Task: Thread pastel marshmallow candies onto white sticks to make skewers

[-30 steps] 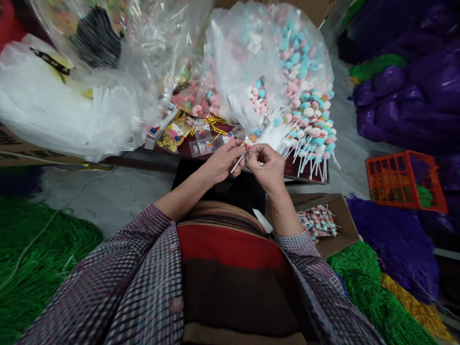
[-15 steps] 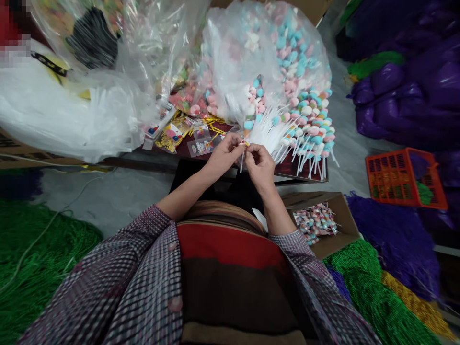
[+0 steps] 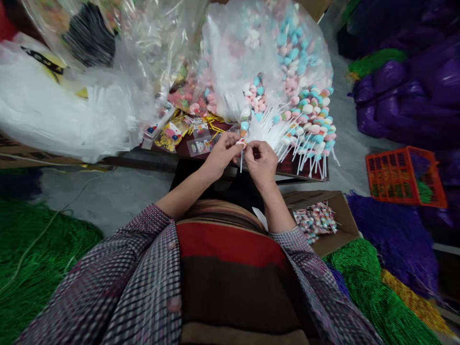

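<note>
Near the table's front edge, my left hand (image 3: 223, 154) pinches a candy stick (image 3: 245, 126) around its lower part. The stick stands about upright, with white, blue and orange sweets on top in what looks like a clear wrapper. Its white stem pokes out below the fingers. Beside it, my right hand (image 3: 263, 164) is closed, thumb and fingertips together at the neck of the wrapper; what they grip is too small to make out. Just left lie small clear printed bags (image 3: 200, 146) and gold twist ties (image 3: 216, 126). A bundle of white sticks (image 3: 269, 127) fans out behind my right hand.
Unwrapped candy skewers (image 3: 316, 122) are piled at the table's right end. Big clear bags of sweets (image 3: 237, 52) stand behind. A cardboard box (image 3: 347, 218) of wrapped candy sticks sits low at right, near an orange crate (image 3: 391, 177). Green strands (image 3: 43, 249) cover the floor at left.
The candy stick's top has come more into view above my left hand. My right fingers have shifted slightly at the wrapper's neck. Both hands stay in about the same place.
</note>
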The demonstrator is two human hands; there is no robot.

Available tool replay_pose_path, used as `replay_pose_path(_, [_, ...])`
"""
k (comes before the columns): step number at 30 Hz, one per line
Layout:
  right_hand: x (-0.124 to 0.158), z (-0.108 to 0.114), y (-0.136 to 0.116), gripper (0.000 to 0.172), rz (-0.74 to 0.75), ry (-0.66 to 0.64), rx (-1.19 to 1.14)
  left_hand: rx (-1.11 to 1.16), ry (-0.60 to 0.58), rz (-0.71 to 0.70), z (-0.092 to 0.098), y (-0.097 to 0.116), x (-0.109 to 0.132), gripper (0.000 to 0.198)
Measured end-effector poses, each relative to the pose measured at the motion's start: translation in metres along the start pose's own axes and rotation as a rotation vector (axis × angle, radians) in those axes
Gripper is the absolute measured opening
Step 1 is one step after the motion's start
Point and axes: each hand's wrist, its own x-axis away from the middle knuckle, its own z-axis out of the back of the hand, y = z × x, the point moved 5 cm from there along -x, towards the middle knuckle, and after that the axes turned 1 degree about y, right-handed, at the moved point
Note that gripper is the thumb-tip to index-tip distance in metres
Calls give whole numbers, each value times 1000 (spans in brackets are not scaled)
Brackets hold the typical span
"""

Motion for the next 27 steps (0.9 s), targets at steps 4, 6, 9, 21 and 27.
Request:
replay_pose_path(4, [-2, 2, -11, 14, 170, 64, 58, 50, 7, 89, -2, -4, -1, 24])
replay_pose_path(6, [1, 1, -13, 14, 206, 56, 60, 8, 22, 84, -1, -6, -2, 26])
replay_pose_path(9, [6, -1, -10, 13, 168, 12, 45, -98, 54, -20, 2, -7, -4, 26])
replay_pose_path(21, [9, -7, 15, 12, -371, -101, -444, 96, -58, 90, -4, -12, -3, 10])
replay_pose_path(27, [2, 5, 1, 18, -110, -15, -170, -132, 2, -72, 3, -8, -8, 16])
